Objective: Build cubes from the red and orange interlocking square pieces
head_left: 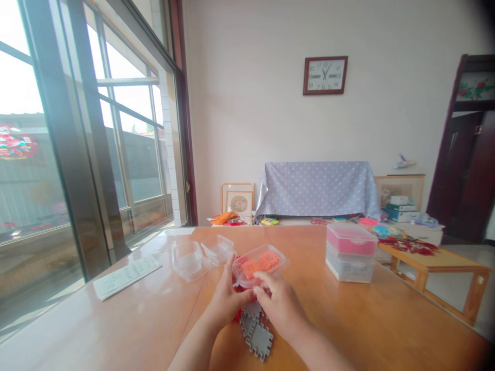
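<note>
Both hands grip a clear plastic box above the near middle of the table. Orange notched pieces show inside it. My left hand is closed on the box's left side, thumb at the near edge. My right hand pinches the near right edge, its fingertips close to the left thumb. Below the hands, grey notched puzzle pieces lie on the wood, partly covered by the hands and box. Some red pieces peek out beside them, mostly hidden.
An open clear container stands beyond my left hand on the table. Printed paper lies further left. To the right, a pink-topped box sits stacked on another clear box. A low wooden stand is beyond.
</note>
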A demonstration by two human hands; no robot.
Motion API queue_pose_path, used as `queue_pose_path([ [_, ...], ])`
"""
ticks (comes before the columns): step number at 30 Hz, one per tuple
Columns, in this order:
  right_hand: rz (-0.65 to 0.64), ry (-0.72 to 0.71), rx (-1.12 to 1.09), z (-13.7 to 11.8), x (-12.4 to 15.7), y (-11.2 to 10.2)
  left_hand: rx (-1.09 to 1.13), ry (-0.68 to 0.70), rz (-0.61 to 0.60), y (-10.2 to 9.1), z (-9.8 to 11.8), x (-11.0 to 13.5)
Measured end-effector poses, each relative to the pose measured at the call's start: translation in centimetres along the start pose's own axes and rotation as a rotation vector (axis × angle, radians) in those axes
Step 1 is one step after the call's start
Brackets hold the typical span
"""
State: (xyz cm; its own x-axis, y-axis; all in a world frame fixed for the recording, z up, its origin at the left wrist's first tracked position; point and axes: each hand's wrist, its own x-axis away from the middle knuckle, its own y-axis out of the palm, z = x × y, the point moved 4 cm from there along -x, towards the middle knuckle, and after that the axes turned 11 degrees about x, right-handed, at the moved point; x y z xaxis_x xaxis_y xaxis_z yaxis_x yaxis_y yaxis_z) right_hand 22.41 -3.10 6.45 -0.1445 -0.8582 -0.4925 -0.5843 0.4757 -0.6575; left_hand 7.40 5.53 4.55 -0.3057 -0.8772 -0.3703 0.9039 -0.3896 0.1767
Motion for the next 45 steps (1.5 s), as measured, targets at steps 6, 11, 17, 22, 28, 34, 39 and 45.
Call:
queue_pose_path([
  [6,0.132,0.038,-0.12,1.7,-0.8,-1.4,0.11,-0.15,0.007,-0.5,0.7,-0.1],
  [11,0.338,0.173,-0.136,6.1,-2.1,-3.8,0.182,-0.214,-0.013,-1.3,1.7,0.0],
  [17,0.036,0.025,-0.282,6.6,-2.4,-3.8,0.268,-0.271,-0.025,-2.0,2.1,0.1],
  [22,-0.039,-0.011,-0.263,5.5,-1.8,-3.8,0.414,-0.304,-0.015,-2.7,1.2,0.0],
  [28,-0.054,-0.059,-0.175,4.6,-1.5,-4.0,0.424,-0.286,-0.06,-1.9,2.0,0.1],
  [34,-0.054,-0.108,-0.076,3.6,-1.4,-3.7,0.407,-0.321,0.011,-1.9,1.8,0.0],
  [39,-0.043,-0.143,0.044,3.0,-1.2,-3.4,0.427,-0.308,0.011,-1.5,2.1,0.2],
  [45,0.094,-0.154,0.183,2.7,-1.1,-3.4,0.472,-0.238,-0.044,-0.1,3.6,0.7],
])
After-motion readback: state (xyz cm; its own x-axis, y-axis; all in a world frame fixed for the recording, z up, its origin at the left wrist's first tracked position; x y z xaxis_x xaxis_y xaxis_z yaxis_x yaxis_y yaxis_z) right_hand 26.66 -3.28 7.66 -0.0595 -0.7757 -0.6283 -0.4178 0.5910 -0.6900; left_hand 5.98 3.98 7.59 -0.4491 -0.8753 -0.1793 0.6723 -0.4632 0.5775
